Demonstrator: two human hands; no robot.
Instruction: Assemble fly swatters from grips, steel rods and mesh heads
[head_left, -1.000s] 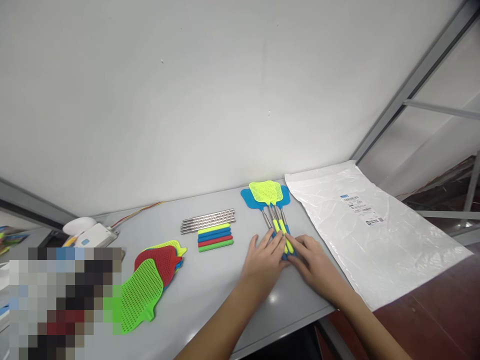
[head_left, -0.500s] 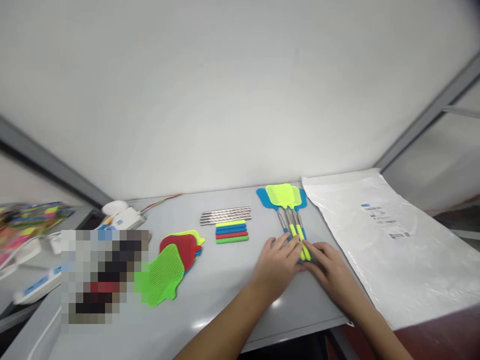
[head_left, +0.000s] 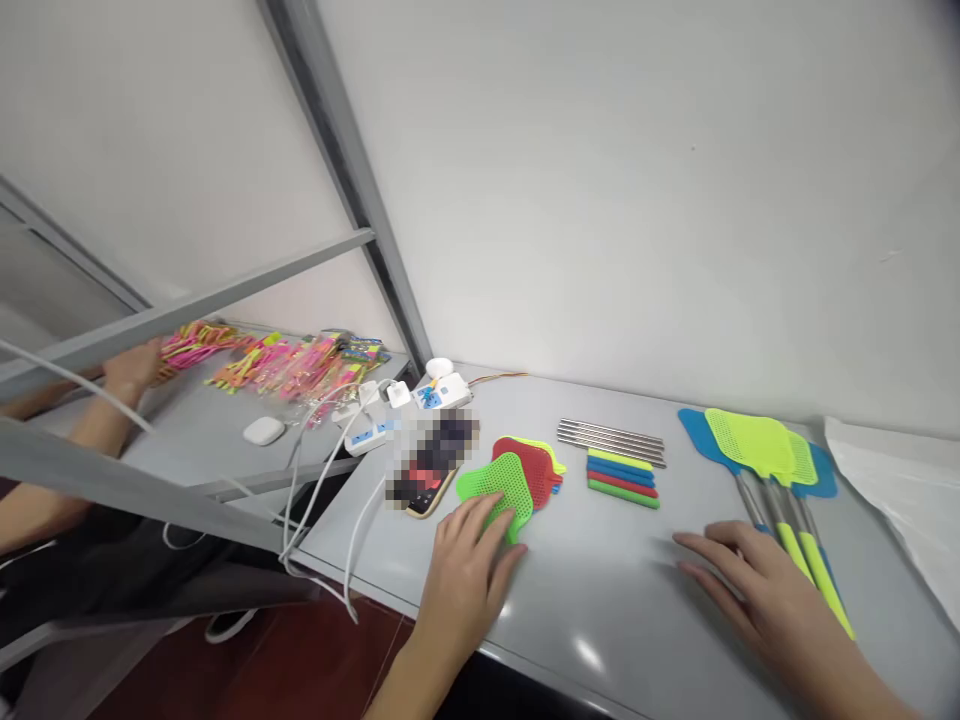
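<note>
Left hand (head_left: 469, 570) spread flat, fingertips on green mesh plastic swatter head (head_left: 496, 490) at 12 o'clock; right hand (head_left: 757, 600) splayed, empty, beside assembled yellow-handled swatters (head_left: 787, 500). Best pinched top head alone.

Swatter heads (head_left: 517, 478) left of handle grips (head_left: 622, 478)

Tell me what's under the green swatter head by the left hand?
Under the green swatter head lies a red head, with yellow and blue edges poking out below it. How many heads the pile holds is hidden. The left hand's fingers rest on the green one.
</note>
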